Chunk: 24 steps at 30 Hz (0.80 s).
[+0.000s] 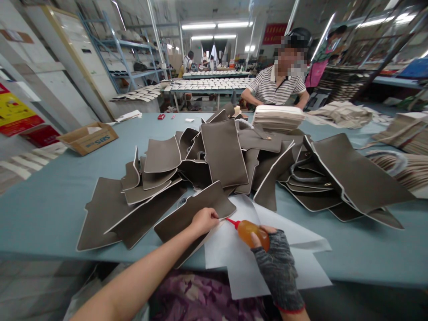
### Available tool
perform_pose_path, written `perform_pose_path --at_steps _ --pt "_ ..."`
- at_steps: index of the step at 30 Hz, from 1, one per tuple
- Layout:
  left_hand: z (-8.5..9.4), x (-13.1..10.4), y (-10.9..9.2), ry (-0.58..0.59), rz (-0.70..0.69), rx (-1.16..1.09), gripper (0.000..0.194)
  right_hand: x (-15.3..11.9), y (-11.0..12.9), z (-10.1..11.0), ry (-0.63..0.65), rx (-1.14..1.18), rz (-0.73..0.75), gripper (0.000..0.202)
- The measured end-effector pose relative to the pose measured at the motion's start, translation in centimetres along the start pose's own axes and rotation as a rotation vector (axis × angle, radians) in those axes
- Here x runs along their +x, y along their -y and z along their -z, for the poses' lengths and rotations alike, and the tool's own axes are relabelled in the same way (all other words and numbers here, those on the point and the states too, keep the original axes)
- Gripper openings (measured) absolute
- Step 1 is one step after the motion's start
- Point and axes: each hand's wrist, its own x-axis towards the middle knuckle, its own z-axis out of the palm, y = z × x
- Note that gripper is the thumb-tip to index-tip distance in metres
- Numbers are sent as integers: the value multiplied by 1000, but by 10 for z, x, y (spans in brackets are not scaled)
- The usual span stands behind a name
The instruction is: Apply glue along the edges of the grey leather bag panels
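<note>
My bare left hand [204, 220] pinches the white edge of a dark taupe leather bag panel [190, 207] at the table's near side. In my right hand [276, 254], which wears a grey knitted fingerless glove, is a squeeze bottle [251, 232] of amber liquid. Its red nozzle points left, with the tip at the panel's edge close to my left fingers. Beneath the bottle lie sheets of white paper [247, 272]. A heap of similar panels [224, 154] rises just beyond my hands.
More bag pieces [361, 178] with handles pile up on the right of the blue-green table [50, 214]. An open cardboard box [88, 138] stands at the left. Across the table, a person in a striped shirt [276, 87] is behind a stack of pale panels [278, 118].
</note>
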Motion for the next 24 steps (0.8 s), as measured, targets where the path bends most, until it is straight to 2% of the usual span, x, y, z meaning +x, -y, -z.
perform_pose_path --at_steps 3,10,20,24 --pt "0 0 1 8 -11 3 13 -3 1 0 30 -49 -17 32" --pt "0 1 2 15 -26 2 14 -11 4 0 68 10 -157 41" --pt "1 0 2 23 -34 -4 17 -27 -6 -11 117 98 -191 42" --pt "3 -1 1 24 -36 -7 18 -33 4 -16 51 134 -209 43"
